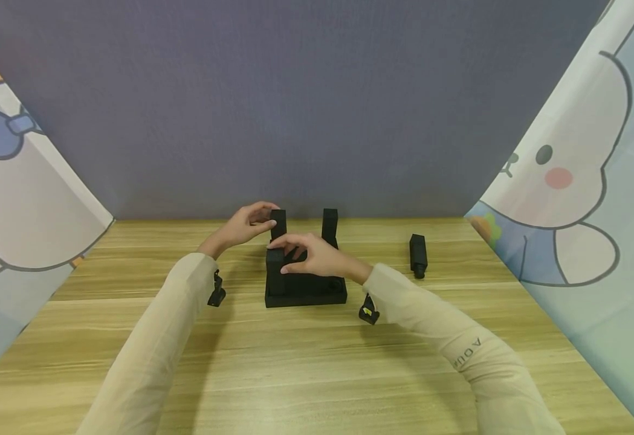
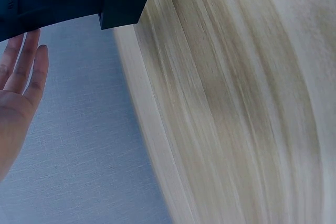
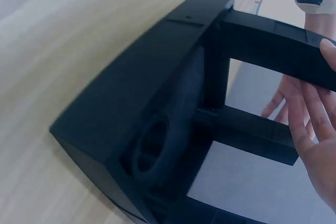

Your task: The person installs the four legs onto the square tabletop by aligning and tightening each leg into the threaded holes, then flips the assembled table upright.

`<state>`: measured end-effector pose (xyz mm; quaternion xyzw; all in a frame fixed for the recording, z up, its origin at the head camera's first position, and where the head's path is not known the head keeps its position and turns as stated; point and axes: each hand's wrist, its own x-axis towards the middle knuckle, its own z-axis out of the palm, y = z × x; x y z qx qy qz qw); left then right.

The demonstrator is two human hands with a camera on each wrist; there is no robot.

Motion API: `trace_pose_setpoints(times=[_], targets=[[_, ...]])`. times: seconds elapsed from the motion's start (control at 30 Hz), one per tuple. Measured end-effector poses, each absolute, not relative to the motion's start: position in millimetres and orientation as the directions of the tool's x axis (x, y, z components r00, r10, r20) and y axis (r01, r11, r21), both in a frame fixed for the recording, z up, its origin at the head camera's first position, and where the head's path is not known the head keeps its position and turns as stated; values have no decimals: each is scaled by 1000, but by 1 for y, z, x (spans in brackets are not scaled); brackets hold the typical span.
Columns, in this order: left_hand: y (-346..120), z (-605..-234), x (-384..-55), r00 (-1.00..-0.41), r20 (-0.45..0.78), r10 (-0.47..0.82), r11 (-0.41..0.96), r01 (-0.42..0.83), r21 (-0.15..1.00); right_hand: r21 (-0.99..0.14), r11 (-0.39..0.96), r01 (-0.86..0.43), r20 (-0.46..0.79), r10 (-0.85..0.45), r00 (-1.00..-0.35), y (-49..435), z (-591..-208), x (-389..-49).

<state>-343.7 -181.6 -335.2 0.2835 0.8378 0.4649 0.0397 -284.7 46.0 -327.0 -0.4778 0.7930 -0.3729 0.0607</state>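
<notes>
A black base (image 1: 306, 297) stands on the table with square black posts rising from it. My left hand (image 1: 246, 226) holds the back left post (image 1: 278, 216), thumb against its side and fingers behind it. With thumb and fingers on opposite sides, my right hand (image 1: 322, 257) grips the front left post (image 1: 275, 281) near its top. In the right wrist view a round hole (image 3: 151, 145) shows in the base's corner. The left wrist view shows the left fingers (image 2: 37, 74) reaching behind a dark post (image 2: 52, 3); the contact there is partly hidden.
The back right post (image 1: 330, 225) stands upright in the base. A loose black post (image 1: 417, 251) with a round end lies to the right on the wooden table (image 1: 295, 368). A grey panel (image 1: 284, 109) rises behind the table, with printed curtains at both sides.
</notes>
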Motion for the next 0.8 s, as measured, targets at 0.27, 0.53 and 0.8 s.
trace_pose_setpoints(times=[0.27,0.53,0.8], targets=[[-181,-335,-343,-837,191,513,400,430,809,-637,257,-726,343,-750,-566,46,-335,-278],[-179,-329,-337,-834,193,516,408,437,802,-665,259,-700,246,-810,-533,46,-328,-285],[-175,-313,-322,-834,178,522,418,432,799,-666,258,-700,177,-856,-485,44,-322,-290]])
